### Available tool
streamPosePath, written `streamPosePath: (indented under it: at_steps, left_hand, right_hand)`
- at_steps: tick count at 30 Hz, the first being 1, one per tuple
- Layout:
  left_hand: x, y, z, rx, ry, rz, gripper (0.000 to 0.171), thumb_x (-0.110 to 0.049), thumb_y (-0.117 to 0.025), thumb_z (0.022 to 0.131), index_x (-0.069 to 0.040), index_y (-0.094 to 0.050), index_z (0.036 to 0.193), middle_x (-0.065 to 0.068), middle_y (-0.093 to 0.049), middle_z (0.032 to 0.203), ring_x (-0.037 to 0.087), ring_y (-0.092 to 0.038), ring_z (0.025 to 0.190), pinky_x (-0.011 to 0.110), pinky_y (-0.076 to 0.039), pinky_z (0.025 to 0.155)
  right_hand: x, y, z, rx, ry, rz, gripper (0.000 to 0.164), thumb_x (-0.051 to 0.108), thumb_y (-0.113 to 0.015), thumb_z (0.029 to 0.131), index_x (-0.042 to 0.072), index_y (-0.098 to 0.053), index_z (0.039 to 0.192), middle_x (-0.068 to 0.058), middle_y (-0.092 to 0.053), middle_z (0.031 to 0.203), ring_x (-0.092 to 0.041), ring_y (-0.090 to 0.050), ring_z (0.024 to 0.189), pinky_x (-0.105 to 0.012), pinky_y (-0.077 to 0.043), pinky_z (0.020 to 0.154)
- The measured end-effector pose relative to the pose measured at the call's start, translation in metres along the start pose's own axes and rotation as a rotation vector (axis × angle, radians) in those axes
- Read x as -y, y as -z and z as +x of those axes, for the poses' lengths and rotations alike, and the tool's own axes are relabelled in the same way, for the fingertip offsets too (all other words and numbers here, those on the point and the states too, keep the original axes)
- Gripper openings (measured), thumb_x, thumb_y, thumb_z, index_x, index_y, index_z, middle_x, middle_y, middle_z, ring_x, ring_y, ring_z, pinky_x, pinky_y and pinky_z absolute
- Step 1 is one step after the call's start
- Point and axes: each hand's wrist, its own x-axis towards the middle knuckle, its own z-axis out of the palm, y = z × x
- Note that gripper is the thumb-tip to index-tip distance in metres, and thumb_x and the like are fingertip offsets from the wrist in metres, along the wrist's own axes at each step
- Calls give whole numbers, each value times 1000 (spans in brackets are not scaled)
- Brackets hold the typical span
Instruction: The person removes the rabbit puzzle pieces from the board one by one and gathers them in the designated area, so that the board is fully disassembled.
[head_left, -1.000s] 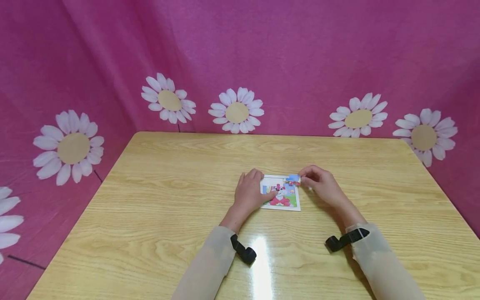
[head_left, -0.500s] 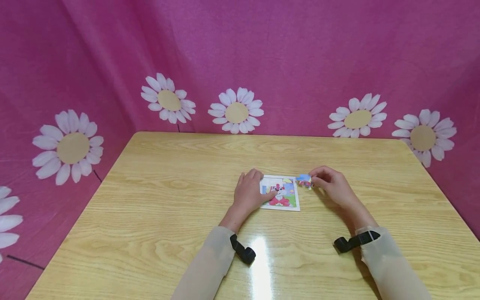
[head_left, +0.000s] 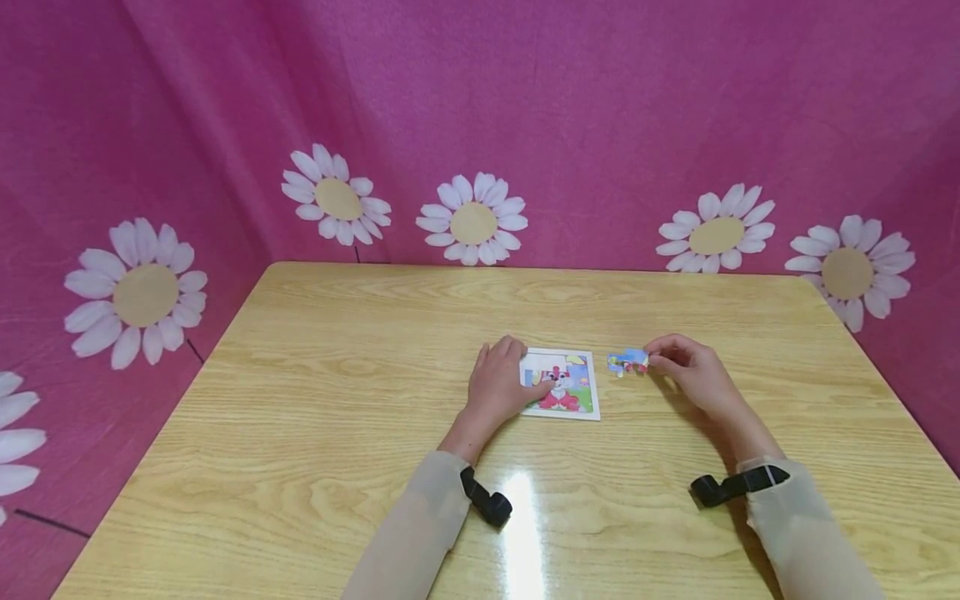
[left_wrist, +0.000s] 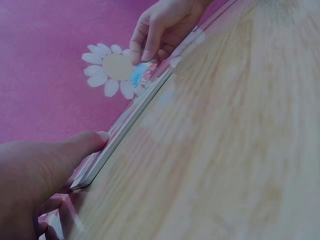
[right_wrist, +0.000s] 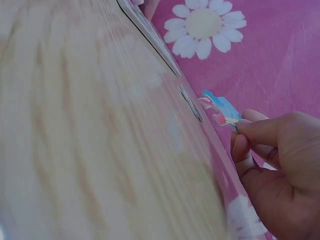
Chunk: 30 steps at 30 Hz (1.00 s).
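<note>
Pinching a puzzle piece [right_wrist: 226, 106], right hand [head_left: 699, 377] is hovering; puzzle board [head_left: 545, 362] is lying left of those fingertips, left hand [head_left: 498, 380] nearer, its spread thumb and fingers touching it.

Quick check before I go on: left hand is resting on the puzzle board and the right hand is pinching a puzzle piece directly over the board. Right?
Not quite: the puzzle piece pinched by the right hand is off the right side of the puzzle board, not over it; the head view shows this. The left hand is resting on the board, as you say.
</note>
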Motion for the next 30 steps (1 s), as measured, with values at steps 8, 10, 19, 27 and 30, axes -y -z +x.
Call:
streamPosePath:
  at_steps: [8,10,19,27,30]
  left_hand:
    - [1,0,0,-3,1,-5,65,-57,-70,83,-12,-53,126,0,-55,120,17,-52,116,43,-23,124]
    - [1,0,0,-3,2,-3,65,-57,-70,83,-12,-53,126,0,-55,120,17,-52,116,43,-23,124]
    - [1,-2,0,-3,-3,-2,65,-58,-69,83,-12,-53,126,0,-54,120,17,-52,116,43,-23,124]
    - [0,-1,0,4,-3,-3,65,-58,-69,83,-12,-53,126,0,-54,120,17,-51,117,43,-23,124]
    - [0,0,0,4,-3,-10,65,-58,-69,83,-12,-53,127,0,-54,121,17,-51,118,43,-22,125]
  right_hand:
    - [-11,12,-2,-13,-17,0,24,16,-57,99,-2,-63,114,22,-59,92,8,-53,83,-8,-47,71]
    - [-14,15,-3,-16,-14,1,25,16,-57,99,-3,-63,114,23,-60,94,10,-53,85,-7,-46,72]
    - [-21,23,-6,-14,-48,-4,28,20,-57,99,-3,-62,114,29,-58,93,13,-53,87,-3,-43,76]
    - [-22,23,-4,-9,-4,-75,22,16,-58,99,-1,-64,111,20,-61,98,11,-52,84,-5,-44,72]
    - [-21,22,-2,-5,10,-130,20,14,-58,98,0,-65,110,2,-65,100,7,-50,80,-8,-44,68]
